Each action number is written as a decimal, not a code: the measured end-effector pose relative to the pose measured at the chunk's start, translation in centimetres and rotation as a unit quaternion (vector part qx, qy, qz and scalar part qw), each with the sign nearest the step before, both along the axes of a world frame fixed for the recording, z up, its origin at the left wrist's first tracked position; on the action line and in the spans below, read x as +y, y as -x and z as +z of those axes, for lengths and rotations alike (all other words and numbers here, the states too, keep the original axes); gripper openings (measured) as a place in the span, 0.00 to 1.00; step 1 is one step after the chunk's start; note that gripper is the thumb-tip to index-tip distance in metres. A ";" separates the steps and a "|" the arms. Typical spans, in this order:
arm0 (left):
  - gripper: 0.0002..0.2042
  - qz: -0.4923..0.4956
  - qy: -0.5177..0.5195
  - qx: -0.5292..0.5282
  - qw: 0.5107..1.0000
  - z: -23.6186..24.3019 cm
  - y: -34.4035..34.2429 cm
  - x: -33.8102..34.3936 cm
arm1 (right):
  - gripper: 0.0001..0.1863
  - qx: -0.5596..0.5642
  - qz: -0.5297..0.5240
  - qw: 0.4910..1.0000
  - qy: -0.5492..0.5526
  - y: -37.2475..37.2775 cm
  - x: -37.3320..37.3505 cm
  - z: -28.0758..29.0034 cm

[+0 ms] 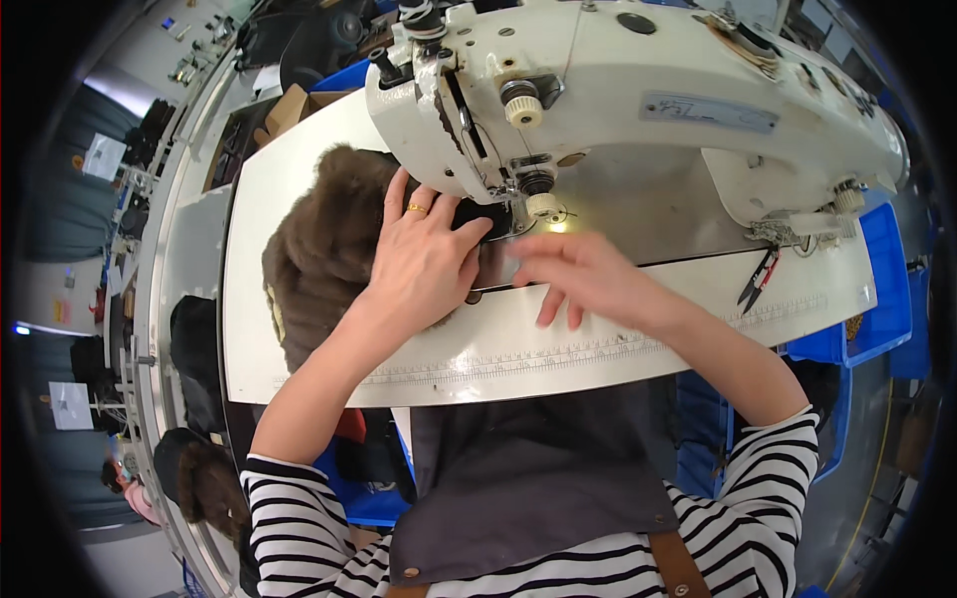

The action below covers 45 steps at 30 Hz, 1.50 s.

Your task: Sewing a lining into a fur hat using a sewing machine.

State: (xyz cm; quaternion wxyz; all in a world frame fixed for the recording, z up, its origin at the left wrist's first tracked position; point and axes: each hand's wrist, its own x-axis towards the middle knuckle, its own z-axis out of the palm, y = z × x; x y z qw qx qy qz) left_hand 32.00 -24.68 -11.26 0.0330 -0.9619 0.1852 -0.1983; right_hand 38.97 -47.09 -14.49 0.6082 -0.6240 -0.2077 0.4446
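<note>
One brown fur piece (321, 244) spreads leftward from beneath the left hand (421, 251).

You wear a white top (558, 563) with black stripes; the same bands circle both sleeves (294, 503). Over it, 1 plain dark grey apron (543, 478), with 1 round metal stud (412, 572) at each near corner. 2 brown straps (676, 563) show there. Left hand (424, 254): 1 gold-coloured ring (416, 207).
</note>
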 end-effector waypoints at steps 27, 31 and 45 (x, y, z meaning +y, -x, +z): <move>0.17 0.113 0.252 0.579 0.767 4.8 -9.2 5.8 | 0.28 0.496 -0.267 0.772 -0.296 7.2 10.2 -2.4; 0.17 0.102 0.366 0.605 0.699 4.0 -8.4 6.7 | 0.11 0.528 -0.276 0.760 -0.258 8.3 9.6 -0.6; 0.20 -0.028 -0.084 0.429 0.899 3.1 -5.2 6.1 | 0.08 0.453 -0.406 0.738 -0.292 6.8 10.0 -1.6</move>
